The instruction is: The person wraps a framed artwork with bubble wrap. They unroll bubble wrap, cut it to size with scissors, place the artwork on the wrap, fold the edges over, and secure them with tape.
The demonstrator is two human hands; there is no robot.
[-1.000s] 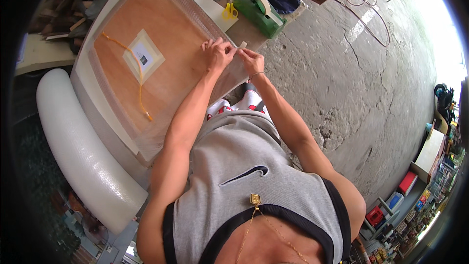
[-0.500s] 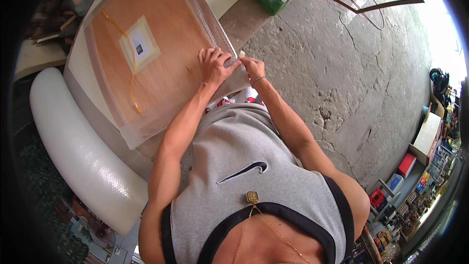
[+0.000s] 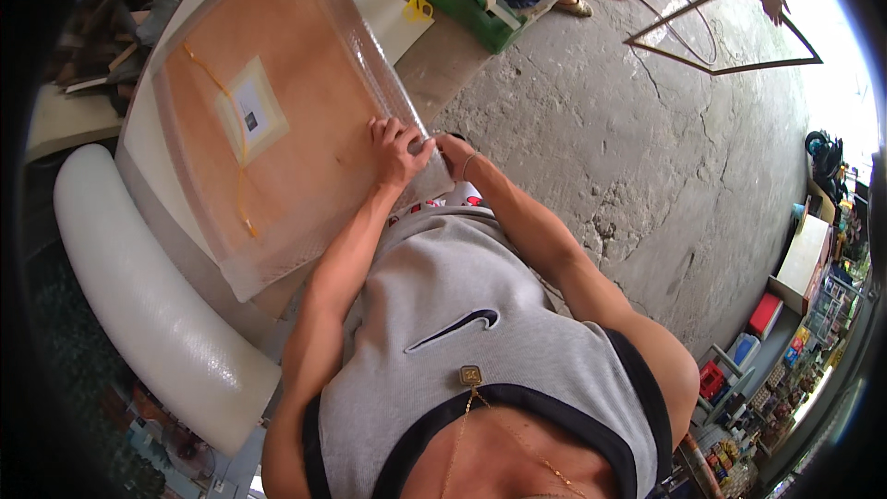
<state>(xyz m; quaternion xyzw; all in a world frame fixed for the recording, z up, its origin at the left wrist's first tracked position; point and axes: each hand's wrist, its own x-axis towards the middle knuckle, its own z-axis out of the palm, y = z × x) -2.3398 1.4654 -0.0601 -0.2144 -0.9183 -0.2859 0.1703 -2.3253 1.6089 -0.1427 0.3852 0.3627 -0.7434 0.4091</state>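
Observation:
A flat wooden panel (image 3: pixel 309 46) wrapped in clear bubble wrap (image 3: pixel 374 51) lies on the table at my left. A yellow cord (image 3: pixel 242 150) and a pale label (image 3: pixel 252 113) show on its face through the wrap. Near its close right corner, my left hand (image 3: pixel 399 152) lies on the wrap with curled fingers, its thumb gripping toward the edge. My right hand (image 3: pixel 457 159) is at the outer side of that same edge, close beside the left thumb. The right fingertips are mostly hidden by the wrapped edge and the hand.
A bubble wrap roll (image 3: pixel 139 286) stands at left. Yellow scissors (image 3: pixel 418 6) and a green tape dispenser (image 3: pixel 471 14) are on the table beyond. At the far right, another person's hand (image 3: pixel 772 5) holds an empty frame (image 3: pixel 721 66) over the cracked concrete floor (image 3: pixel 601 139).
My right hand has moved nearer and lower along the panel's edge, and its pinching fingertips have gone out of sight. Another person has come into view at the frame, which has shifted.

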